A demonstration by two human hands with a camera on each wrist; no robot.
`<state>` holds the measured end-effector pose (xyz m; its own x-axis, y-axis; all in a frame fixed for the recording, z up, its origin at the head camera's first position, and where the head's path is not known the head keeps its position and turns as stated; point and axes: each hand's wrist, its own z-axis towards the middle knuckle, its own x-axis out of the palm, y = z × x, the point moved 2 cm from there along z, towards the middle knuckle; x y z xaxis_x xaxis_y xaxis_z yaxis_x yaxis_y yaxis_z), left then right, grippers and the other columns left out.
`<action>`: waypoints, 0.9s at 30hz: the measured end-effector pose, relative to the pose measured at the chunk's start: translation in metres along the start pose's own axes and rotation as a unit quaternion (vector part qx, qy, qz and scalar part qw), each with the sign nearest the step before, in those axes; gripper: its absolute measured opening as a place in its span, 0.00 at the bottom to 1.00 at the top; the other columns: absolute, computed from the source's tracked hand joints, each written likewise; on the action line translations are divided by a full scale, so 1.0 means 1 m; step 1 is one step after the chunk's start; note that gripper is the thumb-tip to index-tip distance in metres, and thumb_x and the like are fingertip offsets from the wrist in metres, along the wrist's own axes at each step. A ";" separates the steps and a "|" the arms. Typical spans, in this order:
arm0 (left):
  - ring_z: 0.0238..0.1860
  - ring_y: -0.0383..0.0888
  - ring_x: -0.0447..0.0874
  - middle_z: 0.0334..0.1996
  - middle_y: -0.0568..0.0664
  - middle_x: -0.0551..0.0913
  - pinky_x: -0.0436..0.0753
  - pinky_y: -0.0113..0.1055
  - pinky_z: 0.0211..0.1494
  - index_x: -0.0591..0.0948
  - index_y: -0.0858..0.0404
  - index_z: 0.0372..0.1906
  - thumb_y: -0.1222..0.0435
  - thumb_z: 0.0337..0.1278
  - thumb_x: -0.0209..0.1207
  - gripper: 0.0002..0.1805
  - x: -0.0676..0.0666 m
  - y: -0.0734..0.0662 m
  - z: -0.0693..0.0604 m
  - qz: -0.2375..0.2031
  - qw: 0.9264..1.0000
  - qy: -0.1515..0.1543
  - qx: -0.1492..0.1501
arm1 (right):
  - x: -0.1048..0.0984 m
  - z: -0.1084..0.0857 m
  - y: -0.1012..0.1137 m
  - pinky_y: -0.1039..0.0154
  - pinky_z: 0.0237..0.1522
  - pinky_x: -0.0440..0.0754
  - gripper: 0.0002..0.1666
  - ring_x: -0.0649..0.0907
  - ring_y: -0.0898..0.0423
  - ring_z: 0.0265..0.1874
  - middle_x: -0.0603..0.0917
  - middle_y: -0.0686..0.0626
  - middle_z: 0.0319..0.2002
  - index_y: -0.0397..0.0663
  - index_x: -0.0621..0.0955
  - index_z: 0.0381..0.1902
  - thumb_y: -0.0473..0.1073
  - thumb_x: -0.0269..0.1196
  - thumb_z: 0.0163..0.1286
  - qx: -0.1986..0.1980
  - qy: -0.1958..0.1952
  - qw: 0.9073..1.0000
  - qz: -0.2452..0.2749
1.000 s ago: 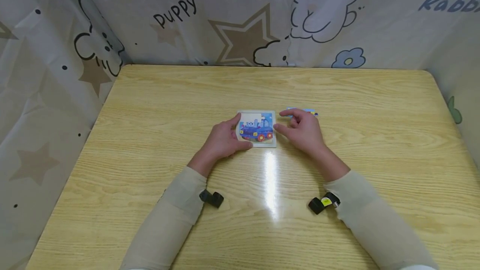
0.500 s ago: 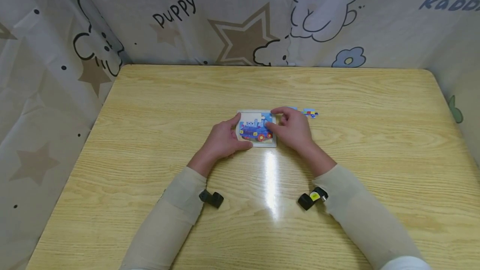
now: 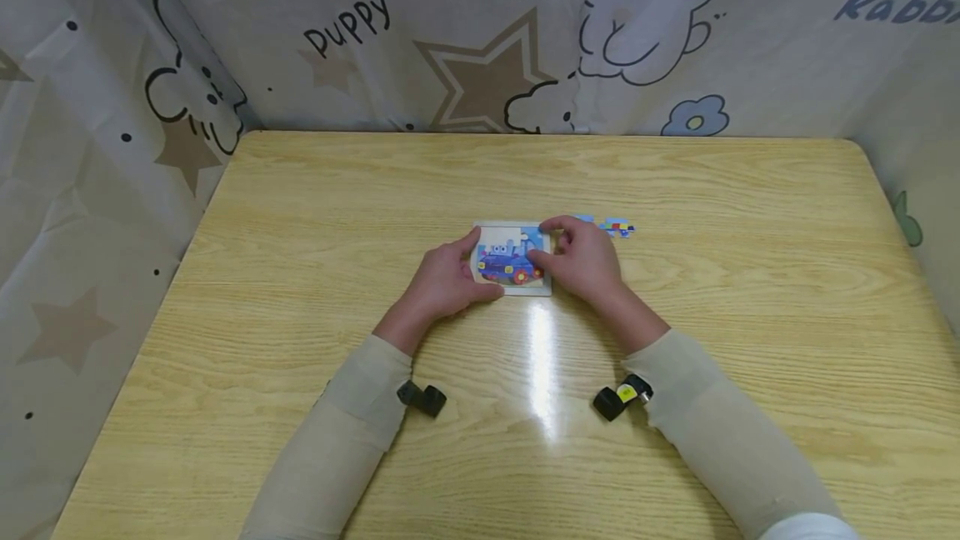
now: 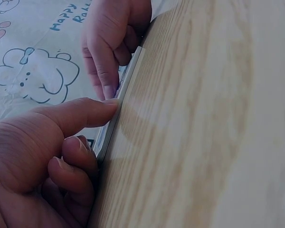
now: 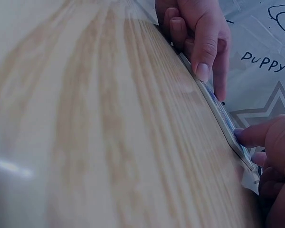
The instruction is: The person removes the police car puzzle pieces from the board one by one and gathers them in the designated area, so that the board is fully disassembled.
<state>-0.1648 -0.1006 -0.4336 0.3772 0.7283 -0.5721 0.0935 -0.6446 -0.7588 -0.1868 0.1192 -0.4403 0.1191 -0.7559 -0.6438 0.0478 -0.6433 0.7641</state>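
remotely, i view the left hand (image 3: 442,277) gripping the puzzle (image 3: 506,263) — the right hand (image 3: 583,255) touches its right side; whether pinching anything, i cannot tell.

The beige-sleeved left arm (image 3: 330,432) and beige-sleeved right arm (image 3: 738,427) are angled inward toward the pale wooden tabletop's (image 3: 300,232) far edge. On bare left hand (image 3: 441,277) and bare right hand (image 3: 588,257), thumb and forefinger are parted.
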 end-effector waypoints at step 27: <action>0.42 0.51 0.73 0.60 0.56 0.77 0.71 0.40 0.58 0.56 0.56 0.80 0.53 0.46 0.77 0.57 0.001 0.002 0.001 -0.007 1.000 -0.001 -0.002 | -0.001 0.001 0.002 0.56 0.29 0.66 0.26 0.71 0.50 0.23 0.72 0.48 0.23 0.47 0.79 0.53 0.49 0.74 0.61 0.025 0.013 0.999 0.014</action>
<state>-0.1653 -0.1014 -0.4360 0.3743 0.7373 -0.5624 0.1015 -0.6354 -0.7655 -0.1876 0.1181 -0.4380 0.1458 -0.7704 -0.6207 -0.0064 -0.6281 0.7781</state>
